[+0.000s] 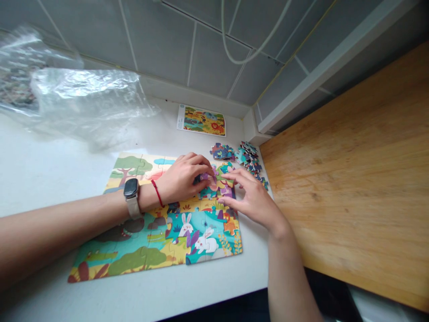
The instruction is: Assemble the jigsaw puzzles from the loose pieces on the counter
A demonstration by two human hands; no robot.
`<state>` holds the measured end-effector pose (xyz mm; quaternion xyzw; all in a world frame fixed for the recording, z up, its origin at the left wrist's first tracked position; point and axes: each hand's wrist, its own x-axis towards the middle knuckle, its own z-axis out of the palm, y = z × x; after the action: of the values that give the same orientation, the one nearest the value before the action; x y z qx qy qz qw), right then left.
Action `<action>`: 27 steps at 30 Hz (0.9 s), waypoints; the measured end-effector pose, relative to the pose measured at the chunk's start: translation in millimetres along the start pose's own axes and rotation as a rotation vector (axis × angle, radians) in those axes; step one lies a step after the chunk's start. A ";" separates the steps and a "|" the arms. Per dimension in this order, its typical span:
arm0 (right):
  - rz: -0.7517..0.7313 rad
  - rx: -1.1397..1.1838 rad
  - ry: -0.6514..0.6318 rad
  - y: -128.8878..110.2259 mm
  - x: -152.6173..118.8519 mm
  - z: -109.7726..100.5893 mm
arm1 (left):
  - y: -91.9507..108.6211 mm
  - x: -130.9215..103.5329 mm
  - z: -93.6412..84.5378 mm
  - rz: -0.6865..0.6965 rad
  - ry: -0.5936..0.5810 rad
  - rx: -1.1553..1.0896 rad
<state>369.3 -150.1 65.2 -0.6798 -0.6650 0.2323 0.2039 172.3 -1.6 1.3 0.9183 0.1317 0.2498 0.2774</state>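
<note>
A colourful animal jigsaw puzzle [147, 255] lies on the white table, with rabbit pieces [204, 241] at its lower right. My left hand [187, 176], with a watch and a red string on the wrist, rests over the puzzle's upper right, its fingers curled and closed on a purple puzzle piece [209, 179]. Just right of it, my right hand [246, 194] has thumb and fingers apart around the puzzle's right edge, near a purple piece [227, 191]; nothing shows held in it.
Loose puzzle pieces [250, 158] are heaped behind my right hand, beside a smaller stack [222, 152]. A reference picture card [204, 121] lies near the tiled wall. Clear plastic bags [90, 94] sit at the back left. A wooden surface [351, 179] adjoins on the right.
</note>
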 end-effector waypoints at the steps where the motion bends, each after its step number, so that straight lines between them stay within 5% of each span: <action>1: 0.011 -0.011 -0.027 3.4 -1.0 -3.8 | 0.1 0.0 -0.6 0.002 -0.003 -0.008; 6: 0.062 -0.068 -0.127 10.0 -3.5 -9.5 | 1.3 -0.5 -2.9 0.049 -0.033 -0.053; 27: -0.005 -0.050 -0.038 5.4 3.1 4.1 | 0.8 -2.1 -0.7 0.116 -0.053 -0.007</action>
<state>371.3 -147.3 58.5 -0.6786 -0.6761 0.2278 0.1749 170.3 -2.7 1.5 0.9297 0.0702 0.2415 0.2690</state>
